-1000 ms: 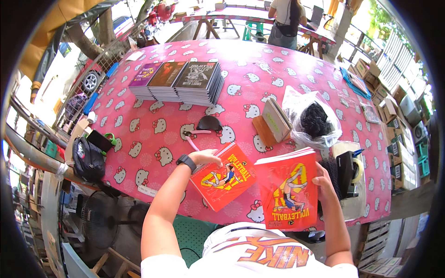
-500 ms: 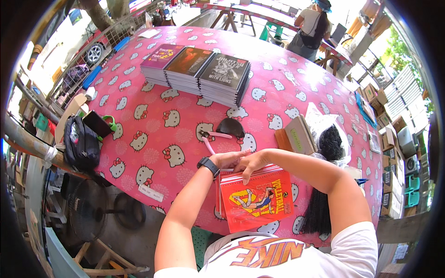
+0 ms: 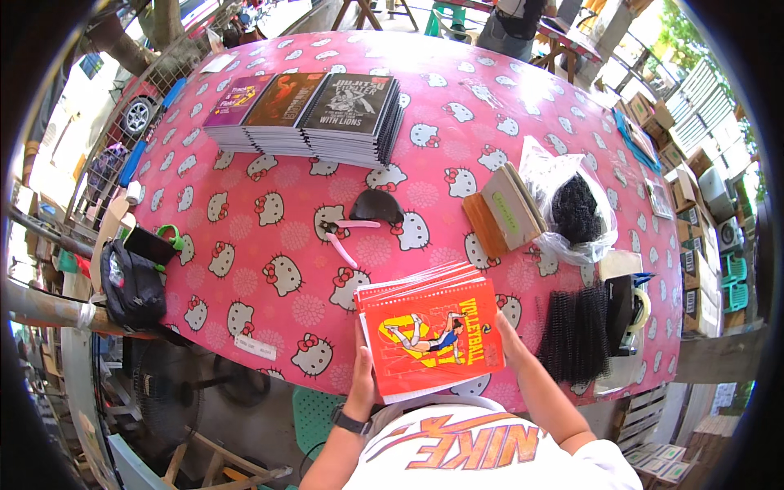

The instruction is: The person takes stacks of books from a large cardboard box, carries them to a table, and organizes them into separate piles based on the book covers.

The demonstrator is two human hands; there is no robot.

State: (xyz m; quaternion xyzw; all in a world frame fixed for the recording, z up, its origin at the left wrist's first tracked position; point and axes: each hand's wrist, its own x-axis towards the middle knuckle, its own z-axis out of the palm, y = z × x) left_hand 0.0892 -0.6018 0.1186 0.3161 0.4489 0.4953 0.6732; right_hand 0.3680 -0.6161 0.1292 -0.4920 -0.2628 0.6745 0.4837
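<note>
L hand (image 3: 365,369) & R hand (image 3: 513,343) squeeze red booklet stack (image 3: 433,335) b/w them, over near edge of table (image 3: 314,304). Prob. fairly heavy, bendy; slick covers apt to slip; grip both sides, w/ support below. Pliers (image 3: 358,224) beyond, bound bks (image 3: 347,106) farther.

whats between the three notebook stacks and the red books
Pink-handled pliers and a black rounded object lie on the tablecloth between the notebook stacks and the red books, in the head view.
</note>
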